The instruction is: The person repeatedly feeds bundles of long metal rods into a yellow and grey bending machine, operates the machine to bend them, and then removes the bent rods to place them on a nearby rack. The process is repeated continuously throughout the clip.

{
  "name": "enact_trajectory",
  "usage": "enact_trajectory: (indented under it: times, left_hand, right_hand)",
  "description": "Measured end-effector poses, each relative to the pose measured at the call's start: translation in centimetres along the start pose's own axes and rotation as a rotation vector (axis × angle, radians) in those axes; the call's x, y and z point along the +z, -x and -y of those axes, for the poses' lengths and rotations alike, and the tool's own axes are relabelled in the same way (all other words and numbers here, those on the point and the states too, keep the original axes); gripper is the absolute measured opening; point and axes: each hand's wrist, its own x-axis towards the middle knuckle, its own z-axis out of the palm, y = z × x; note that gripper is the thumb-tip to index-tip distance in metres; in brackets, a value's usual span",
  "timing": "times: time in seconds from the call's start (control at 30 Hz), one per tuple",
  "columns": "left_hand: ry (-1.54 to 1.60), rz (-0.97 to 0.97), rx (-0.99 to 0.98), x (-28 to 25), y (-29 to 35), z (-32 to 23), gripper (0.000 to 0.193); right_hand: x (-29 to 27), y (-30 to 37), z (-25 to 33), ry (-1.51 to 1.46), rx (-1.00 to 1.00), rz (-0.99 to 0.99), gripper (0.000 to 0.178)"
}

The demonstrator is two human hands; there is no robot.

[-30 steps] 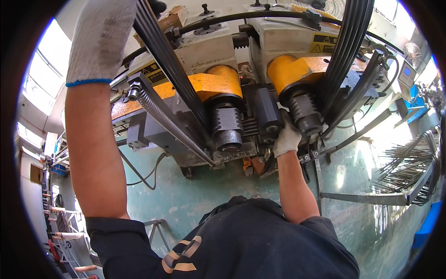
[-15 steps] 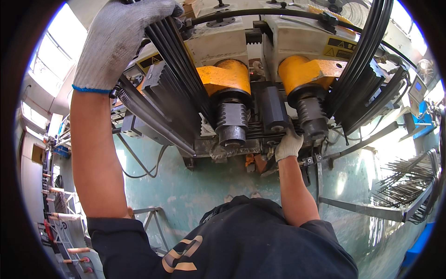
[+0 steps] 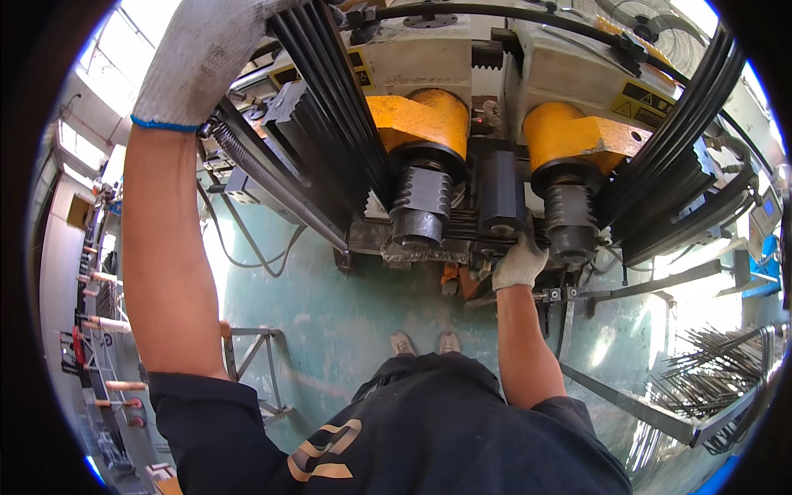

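My left hand, in a white knit glove with a blue cuff, is raised at the top left. It is closed round the upper end of a bundle of dark metal rods; the picture's edge cuts off part of its fingers. The rods slope down to a bending machine, run across its middle, and rise again on the right. Below a black block, my gloved right hand is curled at the rods' cross section, its fingertips partly hidden. Ribbed steel rollers under yellow arms stand beside the block.
A rack of loose rods stands at the right, near a control box with a screen. A ribbed hose runs along the left side of the machine. A metal frame stand is on the green floor at left.
The view has shifted, so the machine appears farther right and my shoes show below. Both hands stay at the rods; my left hand sits slightly higher in the picture.
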Motion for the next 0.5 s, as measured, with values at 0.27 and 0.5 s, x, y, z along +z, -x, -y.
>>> enact_trajectory:
  times: [0.27, 0.5]
  left_hand:
    - [-0.563, -0.035, 0.431, -0.9, -0.7, 4.3, 0.025]
    - [-0.751, 0.049, 0.434, 1.6, -3.0, 1.8, 0.008]
  right_hand:
    - [-2.3, -2.2, -3.5, 0.117, 0.034, 0.086, 0.042]
    - [-5.4, -7.3, -4.7, -0.031, 0.267, 0.259, 0.049]
